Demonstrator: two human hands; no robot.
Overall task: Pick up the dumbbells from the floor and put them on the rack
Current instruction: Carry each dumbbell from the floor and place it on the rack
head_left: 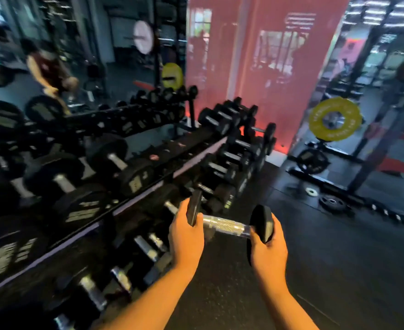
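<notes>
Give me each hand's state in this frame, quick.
Left hand: closed on the left black head of the small chrome-handled dumbbell.
Right hand: closed on the same dumbbell's right black head, held off the floor.

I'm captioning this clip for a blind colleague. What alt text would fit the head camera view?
Two bare hands hold a small black dumbbell by its ends, left hand and right hand, above a dark gym floor. A tiered rack of dumbbells runs along the left, beside a mirror.
</notes>
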